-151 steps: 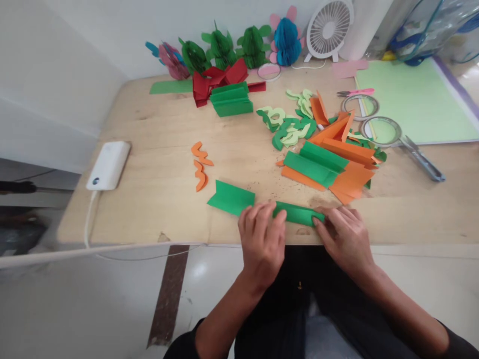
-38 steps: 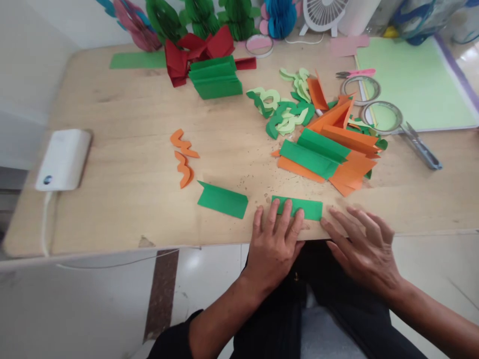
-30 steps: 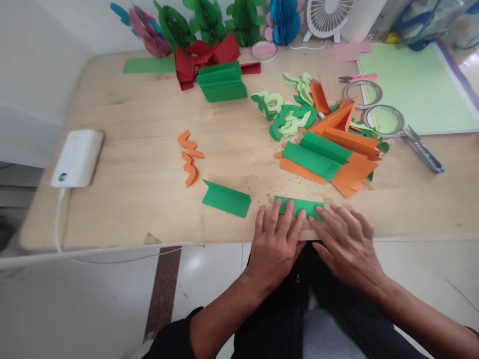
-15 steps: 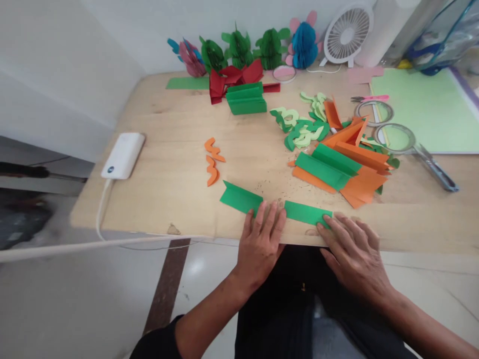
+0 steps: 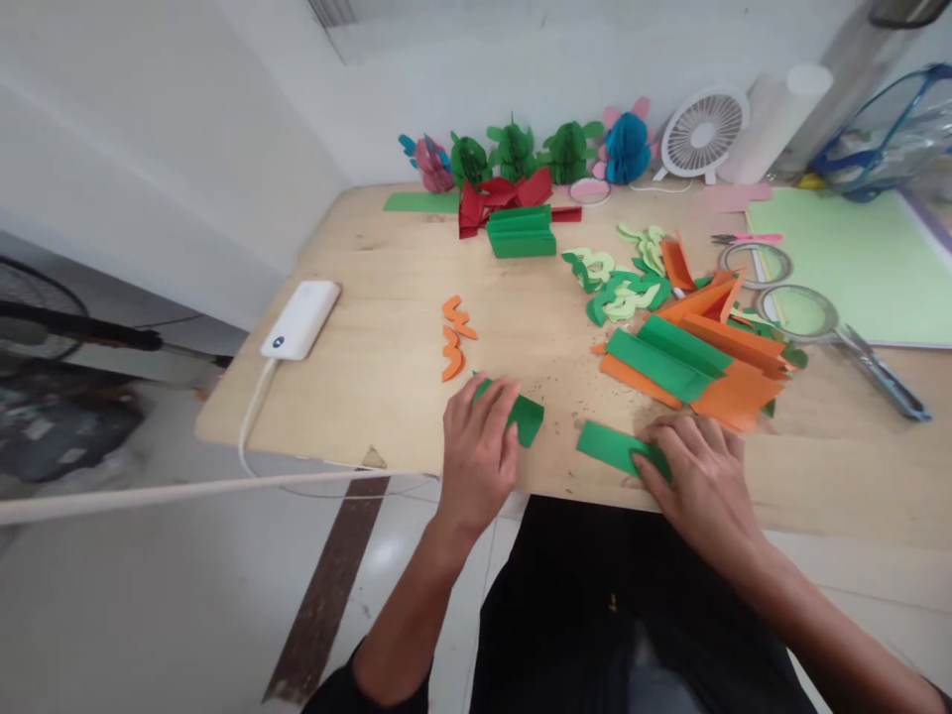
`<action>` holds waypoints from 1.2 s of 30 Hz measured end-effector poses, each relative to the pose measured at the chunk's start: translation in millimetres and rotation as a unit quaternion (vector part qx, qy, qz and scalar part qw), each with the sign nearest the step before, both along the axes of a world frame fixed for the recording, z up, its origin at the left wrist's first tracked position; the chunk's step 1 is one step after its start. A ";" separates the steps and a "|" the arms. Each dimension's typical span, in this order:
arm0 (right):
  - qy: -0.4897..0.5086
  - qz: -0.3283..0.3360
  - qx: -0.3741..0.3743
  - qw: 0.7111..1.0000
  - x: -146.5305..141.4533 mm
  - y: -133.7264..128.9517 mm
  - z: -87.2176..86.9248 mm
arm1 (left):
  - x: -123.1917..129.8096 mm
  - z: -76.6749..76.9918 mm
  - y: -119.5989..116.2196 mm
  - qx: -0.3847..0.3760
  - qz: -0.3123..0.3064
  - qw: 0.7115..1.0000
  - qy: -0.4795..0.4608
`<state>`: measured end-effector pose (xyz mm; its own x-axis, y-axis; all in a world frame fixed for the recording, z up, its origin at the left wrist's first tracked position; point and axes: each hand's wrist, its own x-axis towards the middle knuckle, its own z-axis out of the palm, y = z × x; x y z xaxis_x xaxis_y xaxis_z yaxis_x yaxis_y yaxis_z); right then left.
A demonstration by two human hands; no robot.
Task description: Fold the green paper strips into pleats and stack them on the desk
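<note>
Near the table's front edge, my left hand (image 5: pixel 480 446) has its fingers curled over a folded green paper strip (image 5: pixel 528 420), gripping it from above. To the right, my right hand (image 5: pixel 699 471) pinches the right end of a second green strip (image 5: pixel 606 445) between thumb and fingers. That strip lies nearly flat on the wood. Two wavy orange cut-outs (image 5: pixel 453 354) lie just beyond my left hand. Beyond my right hand, a folded green paper (image 5: pixel 661 359) rests on a pile of folded orange paper (image 5: pixel 740 392).
Light and dark green cut-outs (image 5: pixel 625 296) lie mid-table, with tape rolls (image 5: pixel 797 312) and a cutter (image 5: pixel 885 375) to the right. A white power bank (image 5: pixel 301 319) sits left. Paper figures (image 5: pixel 516 154) and a fan (image 5: pixel 704 134) line the back.
The view has shifted, showing more wall. My left hand has moved to the strip's left part and curled round it. My right hand's fingers have bent from lying flat into a pinch.
</note>
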<state>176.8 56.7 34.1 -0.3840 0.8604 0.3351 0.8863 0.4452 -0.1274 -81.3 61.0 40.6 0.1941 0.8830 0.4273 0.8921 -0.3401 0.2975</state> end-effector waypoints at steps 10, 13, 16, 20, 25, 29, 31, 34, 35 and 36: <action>0.014 -0.045 0.119 0.992 11.1 32.1 16.7 | -11.7 2.9 16.6 0.023 -0.027 0.997 0.073; 0.022 -0.089 0.159 0.983 16.4 46.7 24.2 | -5.7 7.3 7.1 0.026 -0.037 0.999 0.013; 0.099 -0.032 0.117 0.988 10.4 36.7 28.8 | 6.3 16.0 -4.2 -0.021 -0.062 0.993 -0.098; 0.200 0.134 -0.094 0.966 -3.8 8.5 35.8 | 23.3 26.1 -9.7 -0.177 -0.061 0.941 -0.282; 0.266 0.140 -0.210 0.930 -10.8 -2.0 38.3 | 37.1 29.4 0.9 -0.324 -0.081 0.846 -0.416; 0.299 0.114 -0.167 0.933 -13.9 -1.1 34.6 | 43.0 31.6 10.3 -0.377 -0.126 0.800 -0.450; 0.302 0.087 -0.158 0.936 -14.6 -0.6 32.3 | 43.9 31.6 10.5 -0.380 -0.142 0.796 -0.449; 0.274 0.005 -0.152 0.950 -11.1 0.5 26.5 | 44.0 27.5 0.5 -0.265 -0.073 0.874 -0.401; 0.256 -0.021 -0.141 0.956 -8.8 0.7 23.7 | 44.8 24.7 -5.6 -0.193 -0.039 0.910 -0.365; 0.234 -0.042 -0.127 0.963 -6.1 0.7 20.6 | 46.4 21.2 -12.8 -0.115 -0.016 0.941 -0.317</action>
